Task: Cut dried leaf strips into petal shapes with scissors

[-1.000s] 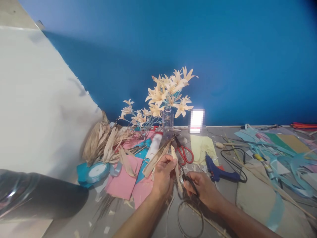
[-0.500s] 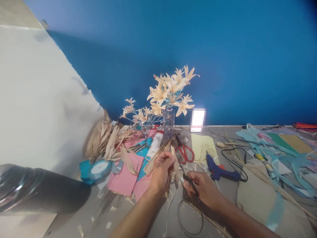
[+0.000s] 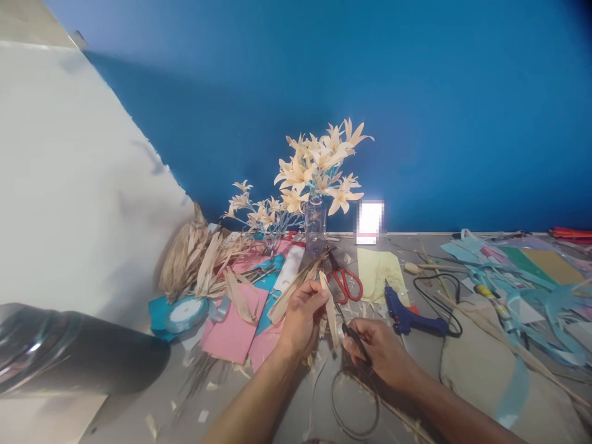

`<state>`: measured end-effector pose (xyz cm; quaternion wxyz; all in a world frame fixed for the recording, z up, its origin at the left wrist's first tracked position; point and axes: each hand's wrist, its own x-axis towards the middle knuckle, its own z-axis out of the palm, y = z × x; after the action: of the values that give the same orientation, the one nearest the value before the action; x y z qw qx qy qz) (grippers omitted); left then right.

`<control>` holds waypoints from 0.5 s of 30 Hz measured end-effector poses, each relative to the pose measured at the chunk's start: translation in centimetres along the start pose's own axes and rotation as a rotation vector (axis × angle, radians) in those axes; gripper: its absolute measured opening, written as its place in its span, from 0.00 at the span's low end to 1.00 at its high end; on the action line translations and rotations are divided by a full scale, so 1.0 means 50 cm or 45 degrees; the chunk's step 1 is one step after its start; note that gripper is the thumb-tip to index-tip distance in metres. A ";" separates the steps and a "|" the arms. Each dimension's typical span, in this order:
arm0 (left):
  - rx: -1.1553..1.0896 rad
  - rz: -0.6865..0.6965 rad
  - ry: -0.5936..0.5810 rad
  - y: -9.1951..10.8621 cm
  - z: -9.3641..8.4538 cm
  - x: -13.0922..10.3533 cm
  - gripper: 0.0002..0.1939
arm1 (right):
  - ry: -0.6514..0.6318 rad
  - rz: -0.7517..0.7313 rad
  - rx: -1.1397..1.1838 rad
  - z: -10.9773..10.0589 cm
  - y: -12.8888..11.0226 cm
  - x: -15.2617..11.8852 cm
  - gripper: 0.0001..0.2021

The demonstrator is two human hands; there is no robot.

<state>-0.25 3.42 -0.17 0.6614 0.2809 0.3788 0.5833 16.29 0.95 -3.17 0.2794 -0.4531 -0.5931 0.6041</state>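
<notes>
Between the thumb and fingers of my left hand [image 3: 305, 313] is a pale strip of dried corn husk [image 3: 332, 320], hanging down toward the table. My right hand [image 3: 377, 353] is closed on dark-handled scissors [image 3: 354, 342]. Their blades point up and left, against the edge of the husk strip; whether they are apart I cannot tell. Beyond my hands lie red-handled scissors [image 3: 345, 285]. A blue glue gun [image 3: 411, 316] rests to the right of them, near a yellow sheet [image 3: 382, 274].
Cream husk flowers [image 3: 319, 163] stand in a clear bottle [image 3: 316, 228] by the blue wall. A husk bundle [image 3: 185, 256], pink sheets [image 3: 235, 327] and a ribbon roll [image 3: 185, 314] lie left. Light-blue ribbon [image 3: 564, 320] tangles at right. A dark cylinder [image 3: 92, 351] sits far left.
The lower end of the husk strip has swung slightly right beside the scissor blades. Both hands stay nearly in place, and the view has shifted a little.
</notes>
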 end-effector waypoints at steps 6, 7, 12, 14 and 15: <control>0.014 0.008 0.000 0.001 0.002 0.001 0.14 | -0.013 0.003 -0.005 0.000 -0.001 -0.001 0.23; 0.006 0.004 -0.001 0.001 0.002 0.001 0.14 | -0.017 0.005 -0.010 0.000 -0.004 -0.002 0.23; -0.015 0.002 -0.008 -0.004 0.001 0.000 0.14 | -0.010 0.005 -0.016 0.002 -0.012 -0.002 0.25; -0.006 0.010 -0.001 -0.008 0.001 0.001 0.15 | -0.002 0.014 -0.003 0.004 -0.012 -0.001 0.25; -0.003 0.013 0.000 -0.010 0.000 0.002 0.15 | 0.001 0.018 0.009 0.005 -0.011 -0.001 0.25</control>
<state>0.02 3.41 -0.56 0.6586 0.2821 0.3766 0.5872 15.99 0.87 -2.63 0.2771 -0.4563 -0.5876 0.6080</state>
